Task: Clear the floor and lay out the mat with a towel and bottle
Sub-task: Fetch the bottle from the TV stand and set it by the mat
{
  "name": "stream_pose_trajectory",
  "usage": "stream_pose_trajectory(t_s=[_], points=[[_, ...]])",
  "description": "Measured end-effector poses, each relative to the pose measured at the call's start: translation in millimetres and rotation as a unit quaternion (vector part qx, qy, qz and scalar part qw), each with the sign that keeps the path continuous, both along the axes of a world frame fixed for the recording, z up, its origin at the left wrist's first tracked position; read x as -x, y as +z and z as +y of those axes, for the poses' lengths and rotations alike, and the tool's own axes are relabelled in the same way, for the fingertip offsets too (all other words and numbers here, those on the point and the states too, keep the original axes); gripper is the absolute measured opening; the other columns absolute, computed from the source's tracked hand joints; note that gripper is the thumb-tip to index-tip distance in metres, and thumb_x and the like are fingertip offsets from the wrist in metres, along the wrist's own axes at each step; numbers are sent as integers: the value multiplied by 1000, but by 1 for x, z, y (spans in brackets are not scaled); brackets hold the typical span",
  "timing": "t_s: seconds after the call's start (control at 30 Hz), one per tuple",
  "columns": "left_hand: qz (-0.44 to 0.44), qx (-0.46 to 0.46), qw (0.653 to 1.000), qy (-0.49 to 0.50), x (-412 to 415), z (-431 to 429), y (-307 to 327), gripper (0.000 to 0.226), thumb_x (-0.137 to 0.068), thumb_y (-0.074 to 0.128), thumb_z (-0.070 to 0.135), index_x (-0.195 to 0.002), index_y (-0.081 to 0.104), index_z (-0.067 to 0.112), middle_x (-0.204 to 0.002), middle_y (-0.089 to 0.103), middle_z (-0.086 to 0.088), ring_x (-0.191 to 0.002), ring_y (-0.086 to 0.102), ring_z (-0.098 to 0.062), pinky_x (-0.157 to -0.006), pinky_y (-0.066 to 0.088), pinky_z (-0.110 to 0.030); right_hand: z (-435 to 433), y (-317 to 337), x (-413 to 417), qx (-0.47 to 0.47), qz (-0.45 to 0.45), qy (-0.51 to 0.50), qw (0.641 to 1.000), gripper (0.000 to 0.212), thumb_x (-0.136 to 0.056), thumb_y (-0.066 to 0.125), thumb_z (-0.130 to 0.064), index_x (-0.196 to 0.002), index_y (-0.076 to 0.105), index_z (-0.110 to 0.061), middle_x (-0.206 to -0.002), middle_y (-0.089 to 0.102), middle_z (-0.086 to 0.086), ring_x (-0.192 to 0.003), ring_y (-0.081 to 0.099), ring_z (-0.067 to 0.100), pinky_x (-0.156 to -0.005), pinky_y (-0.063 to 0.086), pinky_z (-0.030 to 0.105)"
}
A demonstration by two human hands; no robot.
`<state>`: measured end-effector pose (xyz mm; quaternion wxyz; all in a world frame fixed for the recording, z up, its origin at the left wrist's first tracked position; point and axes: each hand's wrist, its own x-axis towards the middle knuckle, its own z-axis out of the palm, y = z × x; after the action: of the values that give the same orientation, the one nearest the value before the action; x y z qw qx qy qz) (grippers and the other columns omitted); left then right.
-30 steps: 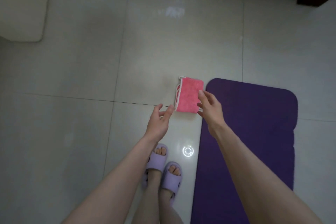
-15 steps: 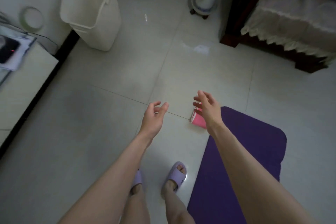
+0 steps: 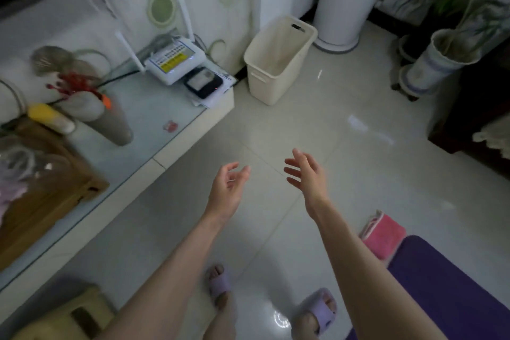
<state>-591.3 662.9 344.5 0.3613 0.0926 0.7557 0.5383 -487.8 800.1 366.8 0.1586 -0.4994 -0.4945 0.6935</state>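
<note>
We see a dim, greyish room with a cool cast. The glossy floor (image 3: 372,188) throws back soft glare patches and a small ring-shaped reflection near the slippers (image 3: 317,309). Motion blur smears the left surface (image 3: 154,130); walls bow at the edges.

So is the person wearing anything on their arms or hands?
No. The left hand and right hand are bare, with no gloves, rings or watch that I can see, and no sleeves show on the forearms. The only clothing in view is lilac open-toed slippers.
</note>
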Motion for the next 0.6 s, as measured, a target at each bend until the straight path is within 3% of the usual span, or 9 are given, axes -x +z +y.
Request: stream_pose_trajectory(t_s=[0.1,0.2,0.6], points=[[7,1,999,34,49,-42,9,46,-88,60,43,-123,51,15,-114,63,-10,-104,61,-22,-76,42,-24,-37,9,60,-2,8,38,999,29,-93,56,-39,-112,60,-17,-109,66,5,-97,65,20,-90,51,37],[10,-2,996,86,96,-85,17,39,-91,57,36,-123,51,13,-113,62,-10,-99,61,-19,-68,42,-20,-74,19,122,-7,11,89,996,31,-93,57,-39,-114,60,-16,-111,66,7,-98,65,21,-89,51,37],[4,-3,972,237,204,-166,19,39,-91,57,37,-123,50,15,-110,60,-3,-91,58,-10,-63,42,-17,-148,18,278,-24,11,232,972,36,-94,54,-39,-112,63,-9,-106,67,8,-92,64,20,-81,50,33]])
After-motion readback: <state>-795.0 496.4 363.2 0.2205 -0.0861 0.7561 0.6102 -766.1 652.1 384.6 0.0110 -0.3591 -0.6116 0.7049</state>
